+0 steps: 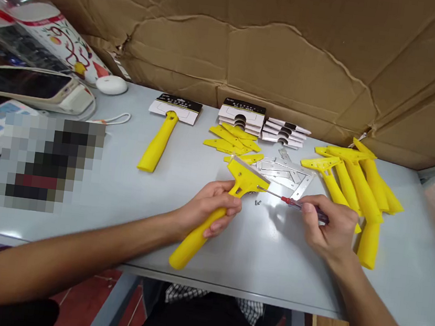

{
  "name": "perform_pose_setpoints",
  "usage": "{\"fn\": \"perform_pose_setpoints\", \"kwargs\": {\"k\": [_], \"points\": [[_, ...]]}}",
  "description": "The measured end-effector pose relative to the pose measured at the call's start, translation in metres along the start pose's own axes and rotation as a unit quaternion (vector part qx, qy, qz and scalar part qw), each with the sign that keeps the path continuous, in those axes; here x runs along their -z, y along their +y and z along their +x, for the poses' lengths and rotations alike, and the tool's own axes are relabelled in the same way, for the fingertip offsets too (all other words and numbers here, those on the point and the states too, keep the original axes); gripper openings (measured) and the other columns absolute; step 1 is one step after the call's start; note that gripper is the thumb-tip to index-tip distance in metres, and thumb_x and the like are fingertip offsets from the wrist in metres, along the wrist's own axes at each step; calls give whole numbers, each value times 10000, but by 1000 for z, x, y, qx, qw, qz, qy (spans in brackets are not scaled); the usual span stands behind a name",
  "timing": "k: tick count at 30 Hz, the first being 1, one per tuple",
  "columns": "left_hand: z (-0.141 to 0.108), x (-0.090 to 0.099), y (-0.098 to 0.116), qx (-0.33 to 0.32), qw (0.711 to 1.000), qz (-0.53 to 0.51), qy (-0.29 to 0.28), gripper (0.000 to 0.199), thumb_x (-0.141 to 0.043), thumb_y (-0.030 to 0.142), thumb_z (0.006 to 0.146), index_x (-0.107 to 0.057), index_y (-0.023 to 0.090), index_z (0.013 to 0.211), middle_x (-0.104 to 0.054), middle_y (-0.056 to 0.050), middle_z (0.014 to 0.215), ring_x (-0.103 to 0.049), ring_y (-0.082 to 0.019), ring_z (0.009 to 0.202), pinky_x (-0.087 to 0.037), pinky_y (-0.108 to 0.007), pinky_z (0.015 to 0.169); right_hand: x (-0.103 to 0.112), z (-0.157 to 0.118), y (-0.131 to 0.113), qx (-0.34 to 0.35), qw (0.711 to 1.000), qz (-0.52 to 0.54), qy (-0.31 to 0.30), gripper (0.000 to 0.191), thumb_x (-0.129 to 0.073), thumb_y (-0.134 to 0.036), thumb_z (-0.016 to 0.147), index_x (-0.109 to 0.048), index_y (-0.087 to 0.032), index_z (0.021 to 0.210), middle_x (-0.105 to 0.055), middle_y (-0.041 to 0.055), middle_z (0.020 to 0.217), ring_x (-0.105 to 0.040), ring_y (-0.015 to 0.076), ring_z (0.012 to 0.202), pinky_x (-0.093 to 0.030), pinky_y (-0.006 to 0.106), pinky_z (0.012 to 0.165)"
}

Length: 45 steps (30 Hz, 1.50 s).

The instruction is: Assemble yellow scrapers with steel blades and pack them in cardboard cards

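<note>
My left hand point(214, 207) is wrapped around the neck of a yellow scraper point(195, 242), its wide head tilted up and a metal blade along the far edge. In my right hand point(327, 224) is a screwdriver point(290, 201) with a red and clear handle; its tip meets the right end of the scraper head. A few small screws point(257, 203) lie on the table just right of the head. Behind it are flat metal blades point(302, 186) and loose yellow plastic strips point(230, 138).
Several yellow scraper handles point(358, 175) are piled at the right. One scraper point(158, 142) in a card lies left of the card stacks point(242, 114). A phone point(24, 84), a white mouse-like object point(112, 84) and bottles stand at the left; cardboard point(254, 56) backs the table point(98, 196).
</note>
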<state>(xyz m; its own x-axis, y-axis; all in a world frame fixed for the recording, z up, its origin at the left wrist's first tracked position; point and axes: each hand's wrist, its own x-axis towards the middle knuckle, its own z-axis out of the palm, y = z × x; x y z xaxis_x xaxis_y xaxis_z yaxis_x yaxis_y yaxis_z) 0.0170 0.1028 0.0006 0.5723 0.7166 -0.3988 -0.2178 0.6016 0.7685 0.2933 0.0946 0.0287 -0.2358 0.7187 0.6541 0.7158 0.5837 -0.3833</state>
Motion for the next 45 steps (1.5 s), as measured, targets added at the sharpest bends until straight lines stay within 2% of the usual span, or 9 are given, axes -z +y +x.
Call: {"fn": "perform_pose_setpoints", "kwargs": {"k": [6, 9, 15, 19, 22, 28, 34, 41, 45], "points": [[-3, -8, 3, -26, 999, 36, 14, 310, -813, 337, 871, -559, 221, 738, -526, 50, 419, -375, -81, 264, -326, -180, 297, 8, -7, -8, 43, 999, 5, 18, 94, -782, -218, 970, -755, -308, 980, -799, -11, 736, -684, 183, 508, -523, 328, 470], [-5, -9, 4, -7, 999, 33, 18, 316, -819, 335, 868, -554, 224, 735, -517, 53, 408, -371, -82, 260, -313, -180, 294, 10, -10, -11, 78, 996, 49, -7, 295, -863, -152, 883, -746, -326, 1089, -786, -13, 785, -710, 200, 570, -554, 343, 488], [-4, -9, 7, 20, 999, 10, 31, 351, -815, 369, 887, -533, 228, 731, -514, 59, 411, -364, -79, 263, -323, -181, 298, 8, -6, -10, 52, 993, 84, -60, 251, -772, -135, 890, -756, -346, 1027, -803, 55, 1051, -779, 257, 797, -640, 404, 610], [-3, -9, 8, 17, 999, 6, 33, 364, -832, 360, 874, -526, 227, 726, -517, 63, 414, -379, -78, 264, -331, -177, 298, 9, -3, -3, 13, 997, 67, -42, 73, -703, -293, 997, -736, -265, 1055, -750, 18, 777, -705, 201, 602, -525, 329, 498], [-2, -7, 6, 18, 999, 9, 27, 346, -816, 347, 889, -529, 224, 739, -525, 63, 414, -378, -74, 258, -332, -172, 296, 12, -1, 3, -26, 996, 57, -58, 87, -691, -184, 1017, -704, -264, 984, -636, -60, 622, -559, 127, 452, -433, 286, 454], [0, -5, 2, 8, 1000, -7, 26, 312, -811, 327, 878, -540, 219, 769, -534, 78, 442, -366, -68, 259, -337, -174, 281, 10, 1, 8, 35, 989, 124, -73, 215, -716, -136, 950, -728, -255, 1129, -741, 75, 1028, -740, 238, 865, -593, 346, 649], [0, -9, 4, -1, 1000, -7, 24, 299, -811, 311, 881, -552, 214, 766, -525, 80, 436, -369, -68, 264, -339, -175, 288, 10, -3, 11, 12, 997, 34, -65, 139, -667, -193, 1044, -689, -248, 1171, -715, -19, 792, -632, 147, 558, -489, 283, 499], [0, -6, 1, 12, 1000, 6, 19, 311, -795, 327, 904, -544, 222, 753, -526, 67, 424, -386, -78, 265, -345, -183, 295, 10, 2, 7, 62, 992, 88, -61, 307, -743, -87, 938, -712, -258, 1191, -736, 63, 1022, -741, 225, 852, -607, 323, 639], [0, -7, 2, 12, 1000, 3, 26, 309, -776, 332, 915, -541, 220, 746, -524, 71, 435, -386, -73, 274, -347, -178, 300, 11, -2, 7, 65, 995, 34, -67, 208, -715, -241, 1023, -700, -221, 1229, -749, 84, 1008, -747, 232, 838, -583, 323, 620]]}}
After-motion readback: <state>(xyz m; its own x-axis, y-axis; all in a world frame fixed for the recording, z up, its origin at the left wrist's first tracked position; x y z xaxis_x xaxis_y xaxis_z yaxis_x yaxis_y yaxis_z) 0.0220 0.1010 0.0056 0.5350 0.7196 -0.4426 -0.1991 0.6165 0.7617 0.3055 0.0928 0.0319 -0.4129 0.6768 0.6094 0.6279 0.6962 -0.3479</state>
